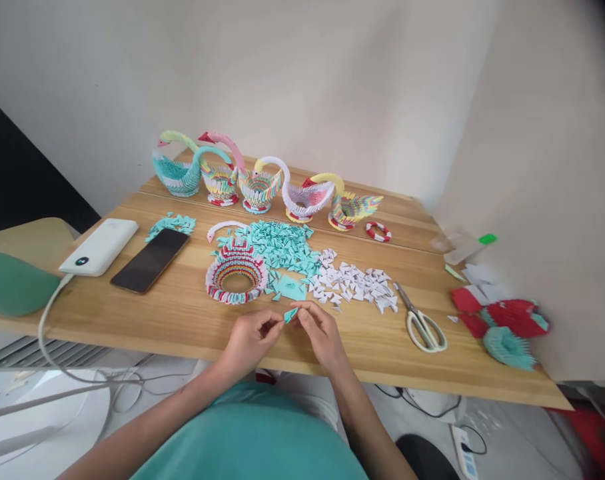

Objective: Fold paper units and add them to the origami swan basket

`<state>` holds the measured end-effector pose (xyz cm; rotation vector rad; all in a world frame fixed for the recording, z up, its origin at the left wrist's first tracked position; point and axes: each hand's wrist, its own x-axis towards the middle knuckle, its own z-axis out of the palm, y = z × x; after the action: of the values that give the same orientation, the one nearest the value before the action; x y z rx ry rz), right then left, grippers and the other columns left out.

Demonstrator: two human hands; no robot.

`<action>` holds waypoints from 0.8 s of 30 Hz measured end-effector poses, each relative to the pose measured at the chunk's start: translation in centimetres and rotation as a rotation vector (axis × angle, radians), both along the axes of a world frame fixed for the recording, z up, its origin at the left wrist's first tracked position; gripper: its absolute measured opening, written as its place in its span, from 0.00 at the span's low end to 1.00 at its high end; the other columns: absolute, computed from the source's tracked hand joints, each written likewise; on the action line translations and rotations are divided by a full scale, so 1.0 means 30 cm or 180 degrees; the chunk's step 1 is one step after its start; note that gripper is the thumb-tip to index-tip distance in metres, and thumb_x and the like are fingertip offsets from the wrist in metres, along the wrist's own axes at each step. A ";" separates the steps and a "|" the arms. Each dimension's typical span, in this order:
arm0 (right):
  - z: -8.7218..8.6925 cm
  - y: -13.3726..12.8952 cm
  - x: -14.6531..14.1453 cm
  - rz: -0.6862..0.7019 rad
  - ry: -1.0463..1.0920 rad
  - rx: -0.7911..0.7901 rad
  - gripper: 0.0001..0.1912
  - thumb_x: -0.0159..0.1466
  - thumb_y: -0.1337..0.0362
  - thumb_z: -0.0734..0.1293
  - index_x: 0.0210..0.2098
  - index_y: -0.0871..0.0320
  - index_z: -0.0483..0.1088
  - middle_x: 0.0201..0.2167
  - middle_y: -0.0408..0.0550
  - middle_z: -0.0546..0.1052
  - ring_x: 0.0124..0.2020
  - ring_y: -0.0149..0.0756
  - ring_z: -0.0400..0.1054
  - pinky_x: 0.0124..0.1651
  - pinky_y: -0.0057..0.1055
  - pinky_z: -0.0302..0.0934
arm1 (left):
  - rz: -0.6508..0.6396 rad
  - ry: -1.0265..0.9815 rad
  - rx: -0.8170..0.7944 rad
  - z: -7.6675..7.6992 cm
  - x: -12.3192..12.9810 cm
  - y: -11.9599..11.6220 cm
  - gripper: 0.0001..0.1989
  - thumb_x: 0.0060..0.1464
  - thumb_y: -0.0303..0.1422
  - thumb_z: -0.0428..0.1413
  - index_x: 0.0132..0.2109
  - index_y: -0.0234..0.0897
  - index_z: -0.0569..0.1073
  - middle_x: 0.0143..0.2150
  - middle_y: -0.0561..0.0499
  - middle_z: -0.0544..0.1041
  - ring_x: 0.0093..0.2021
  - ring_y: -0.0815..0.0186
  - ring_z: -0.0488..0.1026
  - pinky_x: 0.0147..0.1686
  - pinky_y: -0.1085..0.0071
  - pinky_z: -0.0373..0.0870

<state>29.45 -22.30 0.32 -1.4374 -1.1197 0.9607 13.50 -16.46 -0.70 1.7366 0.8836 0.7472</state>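
Between my hands, over the front of the table, is a small folded teal paper piece (290, 315). My left hand (252, 340) pinches its left side, and the fingers of my right hand (321, 331) close on its right side. Just behind my left hand stands a round basket of folded paper pieces (236, 272) in red, white and other colours. Beyond my hands lie a heap of teal paper pieces (280, 245) and a flat teal paper square (292, 287). White paper pieces (355, 283) spread to the right of these.
Several finished paper swans (305, 199) line the back, near a red-and-white ring (378, 232). A phone (151, 260) and a white power bank (100, 247) with a cable lie left. Scissors (425, 327) lie right; red paper work (516, 317) sits at the far right edge.
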 end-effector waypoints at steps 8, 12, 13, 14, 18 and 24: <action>0.004 -0.010 -0.012 -0.0090 -0.0048 -0.0111 0.12 0.63 0.57 0.66 0.41 0.57 0.74 0.27 0.42 0.70 0.28 0.32 0.64 0.33 0.27 0.60 | 0.0056 -0.0032 -0.0080 -0.005 0.014 -0.001 0.09 0.55 0.34 0.54 0.30 0.35 0.73 0.25 0.54 0.72 0.25 0.70 0.66 0.27 0.76 0.60; 0.020 -0.014 -0.012 -0.0103 -0.0079 -0.0117 0.10 0.63 0.58 0.65 0.37 0.57 0.74 0.26 0.42 0.72 0.28 0.32 0.65 0.33 0.27 0.60 | -0.0085 -0.0331 -0.0650 -0.009 0.025 0.011 0.14 0.57 0.41 0.54 0.30 0.35 0.70 0.24 0.55 0.69 0.24 0.72 0.63 0.26 0.76 0.60; 0.024 -0.015 -0.012 -0.0090 -0.0076 -0.0110 0.10 0.63 0.58 0.65 0.37 0.57 0.74 0.27 0.42 0.72 0.28 0.32 0.65 0.34 0.27 0.61 | -0.0158 -0.0415 -0.0846 -0.009 0.026 0.013 0.15 0.57 0.42 0.54 0.30 0.35 0.69 0.24 0.55 0.69 0.24 0.72 0.63 0.26 0.76 0.60; 0.027 -0.017 -0.013 -0.0082 -0.0076 -0.0099 0.10 0.63 0.58 0.65 0.36 0.57 0.74 0.27 0.42 0.73 0.29 0.32 0.66 0.34 0.27 0.61 | -0.0256 -0.0513 -0.1075 -0.008 0.028 0.015 0.16 0.57 0.44 0.54 0.30 0.35 0.69 0.24 0.55 0.69 0.23 0.73 0.63 0.25 0.76 0.61; 0.036 -0.026 -0.013 -0.0138 -0.0178 -0.0036 0.11 0.63 0.60 0.65 0.42 0.57 0.74 0.30 0.43 0.73 0.31 0.32 0.67 0.36 0.27 0.63 | -0.0567 -0.0987 -0.2011 -0.003 0.030 0.018 0.18 0.55 0.47 0.57 0.30 0.35 0.67 0.22 0.55 0.71 0.20 0.74 0.64 0.22 0.77 0.61; 0.037 -0.035 -0.013 -0.0044 -0.0210 0.0081 0.13 0.64 0.61 0.63 0.46 0.55 0.74 0.34 0.46 0.76 0.35 0.34 0.69 0.40 0.29 0.65 | -0.0625 -0.1276 -0.2624 0.017 0.038 0.012 0.19 0.52 0.46 0.61 0.30 0.34 0.67 0.21 0.55 0.71 0.18 0.76 0.63 0.19 0.78 0.59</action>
<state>29.05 -23.34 1.43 -1.4635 -1.1646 0.8919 14.64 -16.09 -0.18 0.8823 0.6016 0.4701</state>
